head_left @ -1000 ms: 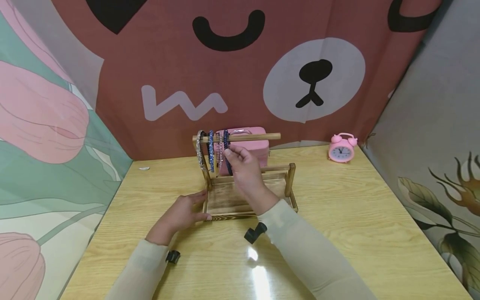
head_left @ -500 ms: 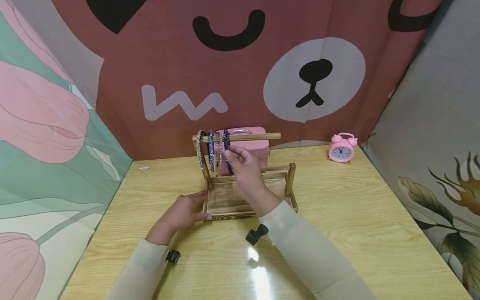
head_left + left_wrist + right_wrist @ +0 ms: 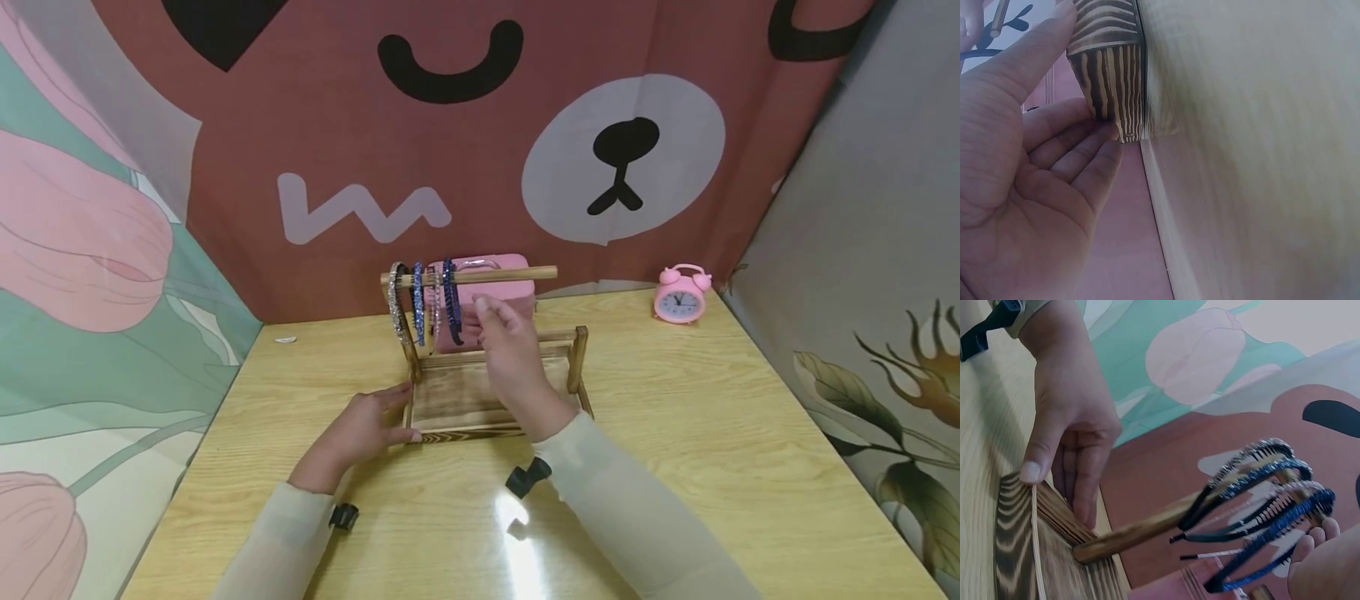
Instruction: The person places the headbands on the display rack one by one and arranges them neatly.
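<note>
A wooden headband rack (image 3: 468, 435) has several glittery headbands hanging on its top bar. From the left they are a silver headband (image 3: 396, 300), a blue headband (image 3: 418, 304), a pink headband (image 3: 435, 302) and a dark blue headband (image 3: 452, 302). My left hand (image 3: 363, 427) holds the left end of the rack's base, thumb at the front corner and fingers along the end, as the left wrist view shows with the striped wood (image 3: 1116, 87). Just right of the dark blue headband, my right hand (image 3: 519, 367) hovers with loosely bent fingers, apparently holding nothing.
Behind the rack stands a pink case (image 3: 517, 292) with a handle. A pink alarm clock (image 3: 680, 296) sits at the back right of the wooden table (image 3: 712, 450). A small white piece (image 3: 285, 339) lies at the back left. Printed cloths hang around the table.
My right hand has let go of the dark blue headband and drawn back to the right and slightly down. The headband stays hanging on the bar. My left hand keeps its place.
</note>
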Tool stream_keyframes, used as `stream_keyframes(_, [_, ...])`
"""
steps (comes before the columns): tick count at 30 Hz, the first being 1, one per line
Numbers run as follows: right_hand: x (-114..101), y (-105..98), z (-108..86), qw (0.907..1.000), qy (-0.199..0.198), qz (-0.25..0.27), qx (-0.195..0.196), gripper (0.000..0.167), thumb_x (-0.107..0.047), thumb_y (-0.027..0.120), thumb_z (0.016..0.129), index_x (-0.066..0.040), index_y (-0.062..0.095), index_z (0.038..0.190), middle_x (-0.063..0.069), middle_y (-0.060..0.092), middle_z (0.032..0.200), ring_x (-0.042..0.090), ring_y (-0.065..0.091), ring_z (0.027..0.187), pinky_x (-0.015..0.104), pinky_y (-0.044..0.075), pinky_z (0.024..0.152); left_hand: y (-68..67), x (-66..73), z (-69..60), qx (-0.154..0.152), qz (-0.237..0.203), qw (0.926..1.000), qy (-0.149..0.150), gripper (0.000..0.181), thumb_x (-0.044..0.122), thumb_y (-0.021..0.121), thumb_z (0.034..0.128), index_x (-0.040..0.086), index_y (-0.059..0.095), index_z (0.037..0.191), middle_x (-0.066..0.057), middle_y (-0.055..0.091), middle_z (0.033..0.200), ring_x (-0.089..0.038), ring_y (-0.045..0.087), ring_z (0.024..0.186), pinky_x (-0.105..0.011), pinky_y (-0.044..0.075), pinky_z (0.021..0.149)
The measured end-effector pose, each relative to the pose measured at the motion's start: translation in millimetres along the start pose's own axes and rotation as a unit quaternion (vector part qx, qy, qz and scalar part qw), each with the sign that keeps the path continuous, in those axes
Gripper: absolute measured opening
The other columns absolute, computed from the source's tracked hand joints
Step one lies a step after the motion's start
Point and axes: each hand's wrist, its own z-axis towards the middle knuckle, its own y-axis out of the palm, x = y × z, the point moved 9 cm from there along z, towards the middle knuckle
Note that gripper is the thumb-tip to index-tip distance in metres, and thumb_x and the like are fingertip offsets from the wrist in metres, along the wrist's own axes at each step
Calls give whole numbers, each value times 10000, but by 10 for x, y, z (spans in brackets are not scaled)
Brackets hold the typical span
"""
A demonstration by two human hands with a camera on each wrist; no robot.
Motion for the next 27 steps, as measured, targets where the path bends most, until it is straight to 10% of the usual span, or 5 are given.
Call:
stream_keyframes(9, [-177,-219,-144,9978,-323,529,-235,394,-165,457,1183,155,622,1340,77,718,1097,238,662,1092,335,573,1015,-48,-21,-15,27,38,9999,-96,819,383,885,934,61,540,1604,-43,471,1710,-388,490,1531,-579,470,1218])
stream_keyframes(27, [-407,-1054,-249,9753,-1140,-1883,-191,375,-197,504,1176,92,741,1160,6,739,924,135,685,927,204,597,916,-94,-90,-74,277,-8,9995,-126,842,398,871,948,59,510,1628,-95,456,1723,-414,451,1559,-607,413,1257])
